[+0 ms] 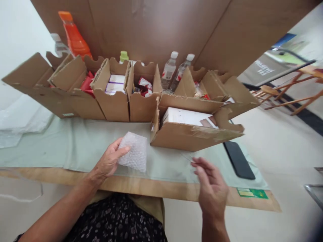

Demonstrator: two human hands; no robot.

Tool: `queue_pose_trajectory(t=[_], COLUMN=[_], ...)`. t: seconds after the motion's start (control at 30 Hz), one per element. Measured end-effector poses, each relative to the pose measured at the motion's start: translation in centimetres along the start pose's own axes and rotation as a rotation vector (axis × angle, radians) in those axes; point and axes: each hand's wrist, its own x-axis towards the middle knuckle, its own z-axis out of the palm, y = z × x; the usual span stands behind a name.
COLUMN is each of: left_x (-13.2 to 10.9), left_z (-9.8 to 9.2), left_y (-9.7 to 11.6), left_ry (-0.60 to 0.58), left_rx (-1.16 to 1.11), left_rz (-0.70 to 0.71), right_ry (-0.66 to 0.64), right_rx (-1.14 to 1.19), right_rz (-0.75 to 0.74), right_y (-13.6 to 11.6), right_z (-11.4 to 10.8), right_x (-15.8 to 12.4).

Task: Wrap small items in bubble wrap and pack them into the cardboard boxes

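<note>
Bubble-wrapped packet (135,156) sits in a person's left hand (111,161), thumb across its face, over pale green cloth (166,166) by the table's near edge (174,193). To the right, the right hand (212,188) pinches a thin clear strip (186,156), fingertips narrow. Cloth stretches between the 2 hands, bounded far by a cardboard bin (194,137), right by a black phone (239,159).

Cardboard bins (111,106) line the cloth-covered counter (83,144); an orange bottle (75,37) rises above them, and a black phone (239,159) lies near the right edge.
</note>
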Motion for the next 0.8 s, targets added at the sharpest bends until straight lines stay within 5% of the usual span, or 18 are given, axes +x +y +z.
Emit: queue_pose_trajectory(t=[0.13,0.23,0.3,0.4,0.63,0.7,0.8], left_x=[-1.9,-2.4,-2.7,-3.4,-3.9,-3.9,-4.4], left_z=[-0.3,-1.1,-2.4,-5.1,-9.0,-9.4,-10.0], left_y=[-0.4,-0.6,-0.3,0.6,1.7,1.5,1.1], left_ry=[-0.06,-0.111,-0.157,-0.183,0.13,0.231,0.338], left_rx=[-0.192,-0.253,-0.266,-0.207,0.03,0.013,0.207], left_rz=[-0.075,-0.103,-0.105,-0.012,0.301,0.354,0.369], right_ry=[-0.563,-0.71,-0.718,-0.581,-0.284,-0.306,-0.507], right_rx=[0.153,0.344,0.37,0.267,0.053,-0.094,-0.355], right_rz=[0.058,0.185,0.19,0.005,-0.616,-0.77,-0.86], right_y=[-2.7,-3.6,-3.8,-4.5,-6.4,-5.8,-4.2], right_z=[6.0,10.4,11.9,12.5,13.5,14.0,13.0], right_x=[-3.7,-3.9,-3.7,-3.5,-3.7,-3.6,-3.5])
